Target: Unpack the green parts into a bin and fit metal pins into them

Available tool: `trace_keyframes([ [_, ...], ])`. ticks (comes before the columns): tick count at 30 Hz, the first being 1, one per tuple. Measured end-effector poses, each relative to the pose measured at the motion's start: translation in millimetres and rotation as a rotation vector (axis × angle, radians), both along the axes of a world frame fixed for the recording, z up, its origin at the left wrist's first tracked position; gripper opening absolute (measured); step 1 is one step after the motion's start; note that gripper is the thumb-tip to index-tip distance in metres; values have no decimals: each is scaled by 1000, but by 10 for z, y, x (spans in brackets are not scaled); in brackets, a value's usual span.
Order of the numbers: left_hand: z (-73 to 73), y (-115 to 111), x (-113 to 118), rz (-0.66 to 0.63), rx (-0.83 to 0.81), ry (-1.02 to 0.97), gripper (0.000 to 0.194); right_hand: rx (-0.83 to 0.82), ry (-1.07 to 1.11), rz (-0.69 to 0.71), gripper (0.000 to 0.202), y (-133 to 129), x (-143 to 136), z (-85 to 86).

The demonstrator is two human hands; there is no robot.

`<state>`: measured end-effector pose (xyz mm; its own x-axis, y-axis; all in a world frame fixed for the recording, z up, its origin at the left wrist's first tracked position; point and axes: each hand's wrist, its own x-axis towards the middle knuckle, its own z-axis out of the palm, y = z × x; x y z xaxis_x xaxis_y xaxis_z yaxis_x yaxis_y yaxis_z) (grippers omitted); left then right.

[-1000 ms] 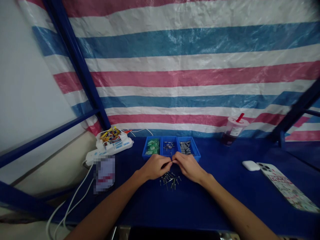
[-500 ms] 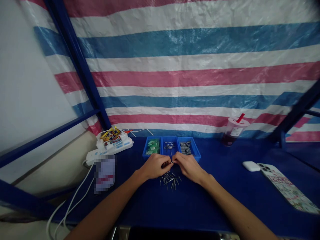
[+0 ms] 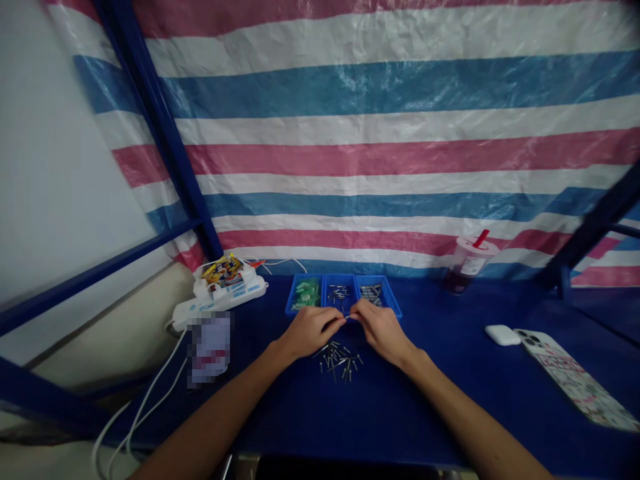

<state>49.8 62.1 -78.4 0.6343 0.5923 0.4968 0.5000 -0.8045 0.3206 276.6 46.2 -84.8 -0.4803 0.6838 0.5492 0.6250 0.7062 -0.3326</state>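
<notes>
Above the near edge of the bins, my left hand [image 3: 311, 331] and my right hand [image 3: 381, 331] meet with their fingertips closed. Between them they pinch a thin metal pin [image 3: 348, 317], which lies roughly level and is too small to show its exact kind. Just below the fingers, a loose pile of similar slim metal pins [image 3: 343, 361] is spread on the blue tabletop [image 3: 350, 417]. Behind the hands stand three joined blue bins [image 3: 324, 300]: green packets [image 3: 306, 293] on the left, metal pins [image 3: 339, 292] in the middle, grey strip-like pieces [image 3: 371, 293] on the right.
To the left are a white power strip [image 3: 220, 301] with cables and a small tray of colourful packets [image 3: 223, 272]. A blurred-out packet [image 3: 211, 350] lies nearer. On the right stand a drink cup [image 3: 467, 267], a white earphone case [image 3: 503, 335] and a phone [image 3: 575, 377].
My right hand has shifted slightly right, and the fingertips have risen a little. The pinched pin shows more between them, and more of the pile is visible.
</notes>
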Motion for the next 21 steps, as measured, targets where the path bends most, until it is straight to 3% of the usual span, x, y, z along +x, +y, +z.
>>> trace_keyframes([
  [6, 47, -1, -21, 43, 20, -75, 25, 50, 104, -38, 15, 28, 76, -12],
  [12, 55, 20, -53, 98, 12, -7, 25, 167, 526, -323, 19, 98, 29, 3],
  [16, 20, 0, -12, 8, -6, 158, 21, 36, 408, -384, 34, 149, -4, 11],
  [21, -37, -73, 107, -97, -57, 255, 19, -23, 368, -314, 33, 118, 51, -25],
])
